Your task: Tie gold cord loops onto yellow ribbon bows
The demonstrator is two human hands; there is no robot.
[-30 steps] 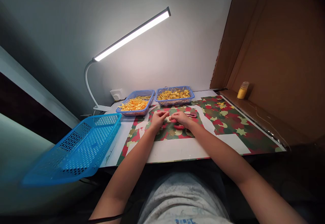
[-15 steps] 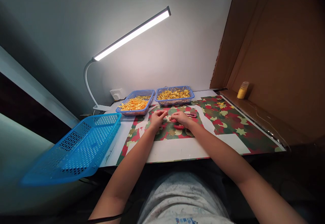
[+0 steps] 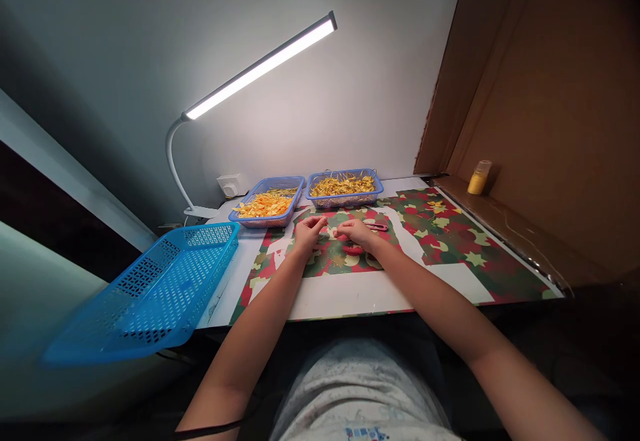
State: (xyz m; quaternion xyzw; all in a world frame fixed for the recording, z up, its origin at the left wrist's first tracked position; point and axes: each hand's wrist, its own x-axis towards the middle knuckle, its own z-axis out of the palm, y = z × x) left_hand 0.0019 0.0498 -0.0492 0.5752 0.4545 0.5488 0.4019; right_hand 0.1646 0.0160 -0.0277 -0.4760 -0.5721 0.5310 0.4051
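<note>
My left hand (image 3: 309, 233) is raised just over the patterned table cover, thumb and fingertips pinched together. Facing it, a short gap away, my right hand (image 3: 356, 232) is closed in a similar pinch. Whatever either hand holds is too small to make out. Beside my right hand lies a pinkish tool (image 3: 379, 226), partly hidden by the hand. A red object (image 3: 353, 250) shows below that hand, its kind unclear. Behind my hands stand a small basket with orange pieces (image 3: 265, 206) and another with shiny gold strips (image 3: 343, 184).
A large blue plastic basket (image 3: 193, 284) juts over the table's left edge. An LED lamp (image 3: 260, 68) shines from the back left. A bottle of yellow material (image 3: 479, 178) stands on the right ledge by the cardboard (image 3: 545, 94). Small yellow bits (image 3: 437, 206) lie on the cover.
My left hand has shifted very slightly left, widening the gap between the fingertips a little. My right hand stays almost in place.
</note>
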